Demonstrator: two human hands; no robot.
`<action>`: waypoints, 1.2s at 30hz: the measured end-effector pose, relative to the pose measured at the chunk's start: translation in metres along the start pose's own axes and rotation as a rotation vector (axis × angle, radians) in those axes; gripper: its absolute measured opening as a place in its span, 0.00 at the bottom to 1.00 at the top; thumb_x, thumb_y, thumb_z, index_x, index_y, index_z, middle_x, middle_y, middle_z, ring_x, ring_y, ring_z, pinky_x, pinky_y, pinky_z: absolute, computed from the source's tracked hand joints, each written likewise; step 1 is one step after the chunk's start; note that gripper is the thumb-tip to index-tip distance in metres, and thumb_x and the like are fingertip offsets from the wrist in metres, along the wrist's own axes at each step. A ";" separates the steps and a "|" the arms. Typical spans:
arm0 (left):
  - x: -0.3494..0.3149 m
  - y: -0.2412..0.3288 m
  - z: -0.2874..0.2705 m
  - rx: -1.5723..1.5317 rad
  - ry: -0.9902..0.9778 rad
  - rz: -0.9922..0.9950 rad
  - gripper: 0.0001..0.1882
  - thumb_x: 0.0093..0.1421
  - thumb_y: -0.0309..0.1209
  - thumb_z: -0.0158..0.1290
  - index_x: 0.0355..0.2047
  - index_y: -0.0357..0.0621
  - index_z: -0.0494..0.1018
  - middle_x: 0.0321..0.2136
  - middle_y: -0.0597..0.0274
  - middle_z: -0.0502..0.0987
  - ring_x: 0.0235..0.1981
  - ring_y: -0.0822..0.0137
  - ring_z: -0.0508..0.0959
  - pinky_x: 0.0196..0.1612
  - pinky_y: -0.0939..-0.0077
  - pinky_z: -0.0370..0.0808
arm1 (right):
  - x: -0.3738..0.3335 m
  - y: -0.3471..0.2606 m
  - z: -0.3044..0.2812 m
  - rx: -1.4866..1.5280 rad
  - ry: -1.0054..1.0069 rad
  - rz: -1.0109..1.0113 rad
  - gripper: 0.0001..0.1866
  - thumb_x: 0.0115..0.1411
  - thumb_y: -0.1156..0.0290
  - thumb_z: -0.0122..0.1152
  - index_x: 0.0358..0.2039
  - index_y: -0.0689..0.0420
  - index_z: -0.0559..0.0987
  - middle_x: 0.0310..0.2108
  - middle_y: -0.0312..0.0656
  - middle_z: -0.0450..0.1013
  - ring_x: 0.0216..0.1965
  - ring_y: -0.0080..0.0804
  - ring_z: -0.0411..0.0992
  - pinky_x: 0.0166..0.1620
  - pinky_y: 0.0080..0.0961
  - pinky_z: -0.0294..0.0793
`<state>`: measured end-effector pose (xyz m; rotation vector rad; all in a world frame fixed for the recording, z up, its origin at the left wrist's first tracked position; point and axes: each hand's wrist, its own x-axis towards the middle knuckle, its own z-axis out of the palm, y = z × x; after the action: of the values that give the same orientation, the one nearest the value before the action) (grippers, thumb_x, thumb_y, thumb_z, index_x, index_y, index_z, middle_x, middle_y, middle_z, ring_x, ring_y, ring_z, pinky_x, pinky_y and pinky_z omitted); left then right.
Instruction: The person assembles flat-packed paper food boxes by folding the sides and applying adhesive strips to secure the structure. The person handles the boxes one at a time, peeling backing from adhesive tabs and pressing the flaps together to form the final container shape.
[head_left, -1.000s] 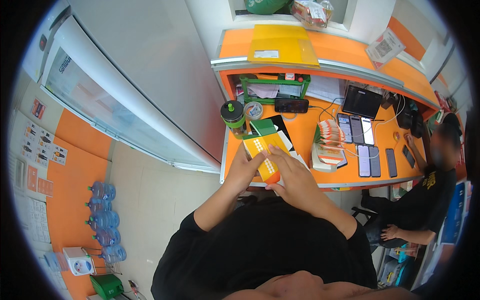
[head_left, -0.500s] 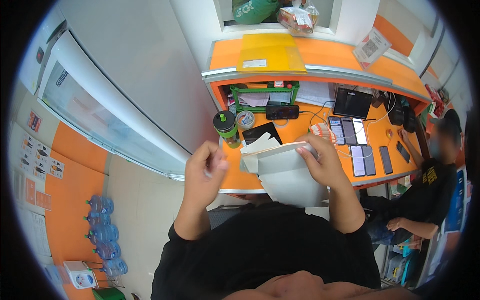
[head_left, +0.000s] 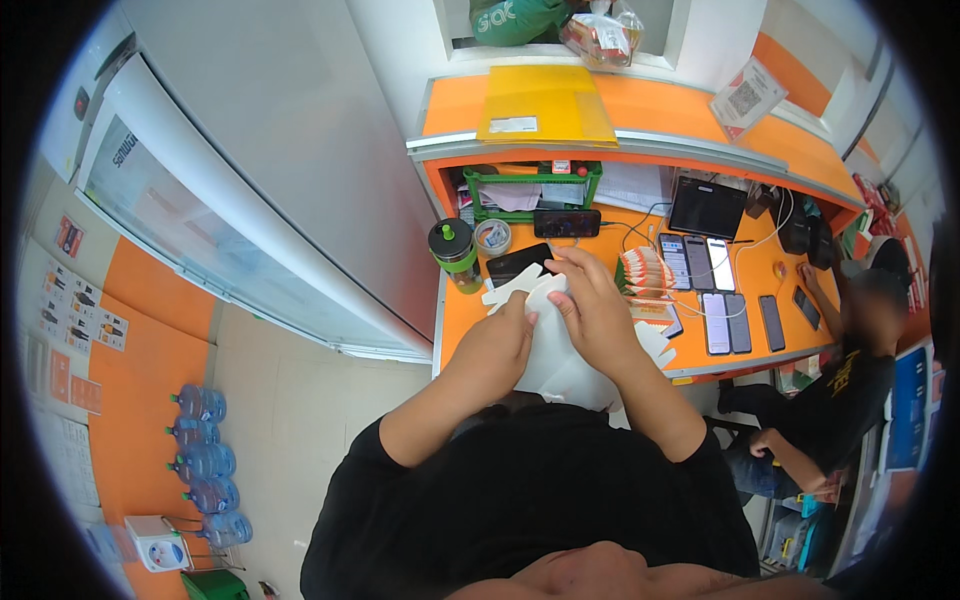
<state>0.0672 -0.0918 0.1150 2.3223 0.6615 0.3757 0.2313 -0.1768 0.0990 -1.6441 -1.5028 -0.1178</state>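
A white folding carton (head_left: 568,378), partly flattened with several cut flaps, is held in front of my chest at the counter's near edge. My left hand (head_left: 503,343) pinches its upper left edge, fingers closed. From the right, my right hand (head_left: 597,312) closes round the same card, its thumb near my left fingertips. More white flaps (head_left: 652,343) stick out beyond my right wrist. Just behind the carton lies a black tablet or phone (head_left: 518,263). To the right of my right hand sits a stack of small orange-and-white packets (head_left: 643,270). My palms hide part of the carton.
An orange counter (head_left: 460,335) carries a green-and-black tumbler (head_left: 455,258), a tape roll (head_left: 492,237), a green rack (head_left: 530,192), several phones (head_left: 716,322) and a black screen (head_left: 706,208). Cables cross it. A tall fridge (head_left: 250,190) stands left. A seated co-worker (head_left: 835,400) is at right.
My left hand has moved right, from open air onto the carton, and now grips it. My right hand has shifted left, and the carton has turned and bent between both hands.
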 end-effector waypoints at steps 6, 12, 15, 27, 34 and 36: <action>-0.004 0.000 0.012 -0.095 0.018 -0.027 0.15 0.72 0.32 0.44 0.51 0.31 0.62 0.35 0.32 0.77 0.38 0.34 0.78 0.40 0.47 0.73 | -0.011 0.002 0.004 0.096 -0.089 -0.015 0.14 0.58 0.72 0.65 0.45 0.60 0.77 0.57 0.44 0.71 0.59 0.49 0.67 0.59 0.44 0.64; -0.015 -0.004 0.016 -0.404 0.012 -0.113 0.17 0.74 0.37 0.43 0.44 0.33 0.72 0.29 0.41 0.79 0.30 0.45 0.80 0.36 0.59 0.74 | -0.028 -0.005 -0.004 -0.039 0.020 -0.161 0.13 0.55 0.76 0.67 0.42 0.57 0.80 0.47 0.39 0.77 0.55 0.43 0.70 0.59 0.49 0.62; -0.017 -0.010 0.019 -0.441 -0.003 -0.141 0.18 0.74 0.38 0.43 0.42 0.35 0.74 0.27 0.46 0.78 0.26 0.53 0.78 0.35 0.66 0.73 | -0.040 -0.012 0.007 -0.167 0.104 -0.184 0.16 0.56 0.75 0.65 0.47 0.58 0.80 0.47 0.38 0.78 0.58 0.41 0.70 0.61 0.56 0.59; -0.018 -0.022 0.023 -0.715 -0.029 -0.125 0.13 0.72 0.35 0.48 0.48 0.38 0.74 0.33 0.67 0.78 0.31 0.79 0.72 0.37 0.79 0.71 | -0.039 -0.014 -0.006 -0.242 -0.281 -0.201 0.30 0.58 0.65 0.62 0.62 0.55 0.72 0.70 0.50 0.59 0.72 0.49 0.54 0.68 0.70 0.43; -0.016 -0.020 0.011 -0.690 -0.012 -0.079 0.14 0.72 0.37 0.50 0.48 0.38 0.75 0.36 0.65 0.80 0.36 0.78 0.76 0.41 0.78 0.73 | -0.006 0.008 -0.069 0.023 -0.387 0.199 0.26 0.54 0.64 0.73 0.52 0.59 0.77 0.47 0.50 0.77 0.49 0.47 0.76 0.52 0.35 0.73; -0.017 -0.027 0.015 -0.723 -0.033 -0.105 0.15 0.72 0.37 0.50 0.49 0.38 0.75 0.38 0.64 0.81 0.38 0.77 0.77 0.43 0.77 0.74 | -0.005 0.009 -0.072 0.050 -0.479 0.217 0.22 0.54 0.63 0.74 0.45 0.60 0.79 0.36 0.48 0.80 0.37 0.44 0.80 0.40 0.32 0.76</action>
<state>0.0499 -0.0928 0.0843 1.5977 0.5158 0.4390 0.2712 -0.2257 0.1352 -1.8666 -1.6386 0.4584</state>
